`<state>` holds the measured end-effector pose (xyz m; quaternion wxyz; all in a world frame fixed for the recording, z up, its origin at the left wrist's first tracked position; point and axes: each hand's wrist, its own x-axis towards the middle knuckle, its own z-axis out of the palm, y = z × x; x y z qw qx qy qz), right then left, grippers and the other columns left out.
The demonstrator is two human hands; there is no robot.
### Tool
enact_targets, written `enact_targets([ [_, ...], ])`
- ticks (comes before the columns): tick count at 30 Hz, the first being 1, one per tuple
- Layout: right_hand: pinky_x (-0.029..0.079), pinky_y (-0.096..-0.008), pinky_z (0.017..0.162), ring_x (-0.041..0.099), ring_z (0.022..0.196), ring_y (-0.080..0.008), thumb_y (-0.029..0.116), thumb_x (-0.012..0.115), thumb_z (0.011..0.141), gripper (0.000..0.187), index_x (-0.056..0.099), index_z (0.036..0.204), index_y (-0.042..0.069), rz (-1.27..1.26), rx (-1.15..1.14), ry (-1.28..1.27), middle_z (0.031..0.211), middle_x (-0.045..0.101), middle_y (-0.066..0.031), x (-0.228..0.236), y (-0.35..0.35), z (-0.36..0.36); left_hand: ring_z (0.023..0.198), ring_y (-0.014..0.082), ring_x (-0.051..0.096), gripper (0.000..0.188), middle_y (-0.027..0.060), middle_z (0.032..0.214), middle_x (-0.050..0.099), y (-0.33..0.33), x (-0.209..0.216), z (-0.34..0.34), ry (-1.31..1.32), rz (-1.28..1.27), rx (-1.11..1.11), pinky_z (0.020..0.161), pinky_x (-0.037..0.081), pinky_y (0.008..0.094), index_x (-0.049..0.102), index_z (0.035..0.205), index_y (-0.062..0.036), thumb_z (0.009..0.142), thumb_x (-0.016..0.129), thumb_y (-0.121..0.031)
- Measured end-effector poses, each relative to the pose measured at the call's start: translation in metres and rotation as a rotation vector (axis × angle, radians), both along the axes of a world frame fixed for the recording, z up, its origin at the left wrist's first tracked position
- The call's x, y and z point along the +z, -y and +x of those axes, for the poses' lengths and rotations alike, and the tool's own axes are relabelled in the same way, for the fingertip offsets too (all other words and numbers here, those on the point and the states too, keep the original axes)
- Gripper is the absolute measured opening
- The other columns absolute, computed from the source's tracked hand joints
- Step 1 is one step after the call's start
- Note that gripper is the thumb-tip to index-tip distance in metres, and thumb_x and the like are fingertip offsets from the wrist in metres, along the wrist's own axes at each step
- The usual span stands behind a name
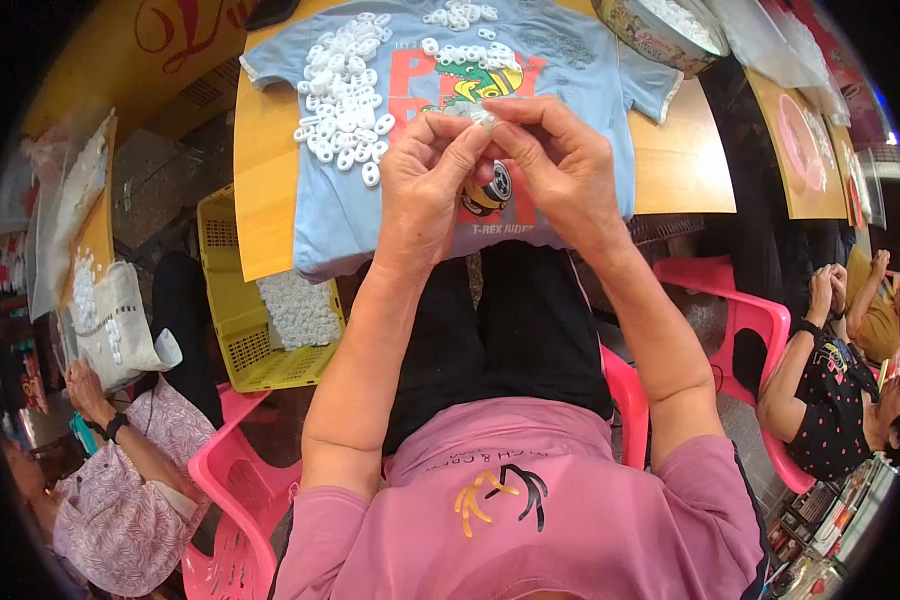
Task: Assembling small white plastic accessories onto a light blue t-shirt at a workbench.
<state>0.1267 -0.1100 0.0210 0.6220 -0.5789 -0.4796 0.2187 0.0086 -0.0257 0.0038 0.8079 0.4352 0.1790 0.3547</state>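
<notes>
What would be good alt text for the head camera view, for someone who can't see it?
A person's left hand and right hand meet, fingertips pinching a small whitish piece above a blue printed T-shirt spread on a yellow table. Loose white two-holed pieces lie on the shirt; other people are at both sides.

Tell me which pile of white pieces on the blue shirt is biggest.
The left pile, by the left hand: it is far larger than the cluster and row to its right.
</notes>
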Motion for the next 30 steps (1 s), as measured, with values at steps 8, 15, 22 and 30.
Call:
enact_targets([
  [8, 0.052, -0.0235, 0.073, 0.062, 0.08, -0.0085, 0.009, 0.061, 0.095, 0.023, 0.063, 0.114, -0.003, -0.035, 0.085, -0.39, 0.096, 0.066, -0.0047, 0.012, -0.001, -0.002, 0.071, 0.0078, 0.057, 0.014, 0.0048, 0.087, 0.065, 0.005, 0.008, -0.001, 0.001, 0.043, 0.043, 0.065, 0.046, 0.0204, 0.06, 0.1, -0.0013, 0.094, 0.065, -0.014],
  [15, 0.051, -0.0255, 0.071, 0.059, 0.078, -0.0119, 0.01, 0.061, 0.094, 0.046, 0.045, 0.136, 0.001, 0.057, 0.299, -0.706, 0.1, 0.065, -0.0081, 0.043, 0.021, -0.007, 0.084, 0.007, 0.053, 0.03, 0.0044, 0.104, 0.062, 0.023, 0.048, -0.022, -0.033, 0.29, 0.051, 0.074, 0.045, 0.0215, 0.06, 0.116, 0.0007, 0.098, 0.059, -0.024],
  [22, 0.052, -0.0282, 0.076, 0.061, 0.085, -0.014, 0.005, 0.062, 0.092, 0.071, 0.023, 0.151, 0.008, 0.058, 0.436, -0.868, 0.105, 0.06, -0.0081, 0.05, 0.034, -0.038, 0.093, 0.0089, 0.052, 0.044, 0.0087, 0.133, 0.05, 0.03, 0.035, -0.034, 0.153, 0.391, -0.142, 0.077, 0.044, 0.0229, 0.062, 0.114, -0.0015, 0.102, 0.045, -0.041],
  [30, 0.052, -0.0326, 0.089, 0.059, 0.106, -0.0175, -0.001, 0.062, 0.091, 0.081, 0.011, 0.153, 0.01, 0.09, 0.394, -0.915, 0.117, 0.055, -0.0102, 0.05, 0.039, -0.045, 0.129, 0.0282, 0.043, 0.044, 0.0116, 0.116, 0.058, 0.033, 0.031, -0.028, 0.232, 0.402, -0.158, 0.102, 0.039, 0.0368, 0.064, 0.106, -0.0007, 0.101, 0.047, -0.04],
])
